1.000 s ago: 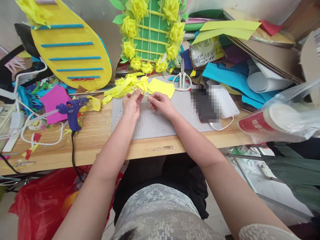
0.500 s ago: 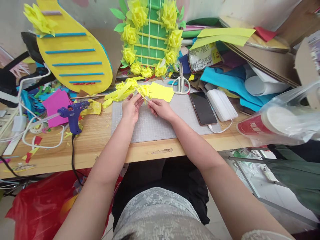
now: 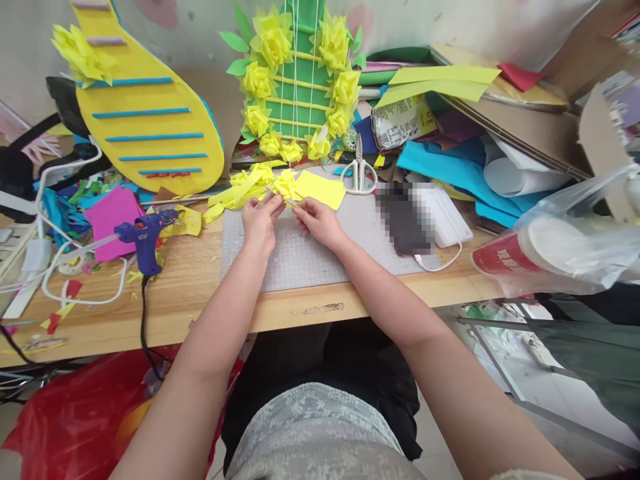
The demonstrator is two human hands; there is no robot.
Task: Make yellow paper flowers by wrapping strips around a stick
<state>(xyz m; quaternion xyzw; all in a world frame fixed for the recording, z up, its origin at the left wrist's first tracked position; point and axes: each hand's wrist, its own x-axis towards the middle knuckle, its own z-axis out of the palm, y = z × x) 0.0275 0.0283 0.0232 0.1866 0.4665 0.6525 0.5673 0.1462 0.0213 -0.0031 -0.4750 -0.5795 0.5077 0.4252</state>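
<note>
My left hand point(image 3: 260, 223) is closed, its thumb and fingers pinching a small yellow paper piece point(image 3: 285, 188) over the grey cutting mat point(image 3: 300, 270). On the other side of that piece, my right hand point(image 3: 317, 221) pinches too, its fingertips close to the left ones. Fingers partly hide the piece, so its full shape cannot be made out. Just beyond the hands lie yellow paper strips and petals point(image 3: 240, 190) and a flat yellow paper sheet point(image 3: 321, 188). White-handled scissors point(image 3: 359, 175) rest at the mat's back edge.
To the left, a blue glue gun point(image 3: 146, 241) stands among cables and scraps. A yellow lute-shaped cutout point(image 3: 155, 123) and a green one with yellow flowers point(image 3: 300, 87) lean at the back. A phone point(image 3: 406, 223), white power bank point(image 3: 445, 217) and bagged cup point(image 3: 505, 253) sit right.
The view has shifted slightly. Both hands stay over the mat with fingertips together, and the yellow piece between them has turned and shows less of its length.
</note>
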